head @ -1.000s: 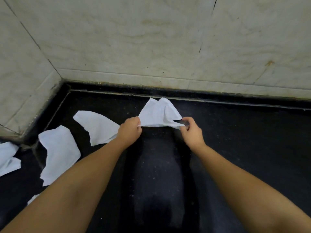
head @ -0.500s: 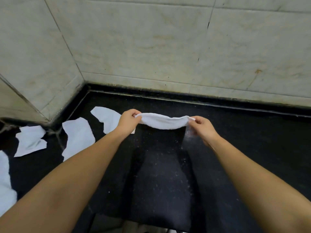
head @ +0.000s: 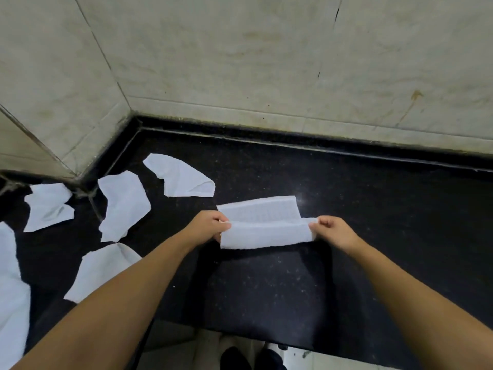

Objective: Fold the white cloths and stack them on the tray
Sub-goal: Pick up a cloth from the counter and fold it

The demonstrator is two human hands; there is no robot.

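Observation:
A white cloth (head: pixel 262 222) lies partly on the black counter (head: pixel 373 209), its near edge doubled over toward me. My left hand (head: pixel 208 227) pinches the fold's left end and my right hand (head: pixel 334 231) pinches its right end. Several other white cloths lie unfolded to the left: one (head: pixel 181 176) just beyond my left hand, one (head: pixel 122 204) near the corner, one (head: pixel 48 206) further left, one (head: pixel 98 268) beside my left forearm. No tray is in view.
Beige tiled walls (head: pixel 266 62) meet the counter at the back and left, forming a corner. The counter's front edge runs below my arms, with pale floor and dark shoes (head: pixel 253 359) beneath. Another white cloth (head: pixel 10 289) lies at the far left edge.
The cloth was held crumpled in the air, then stretched between both hands; now it is laid on the counter with its near edge folded over. The view has shifted right.

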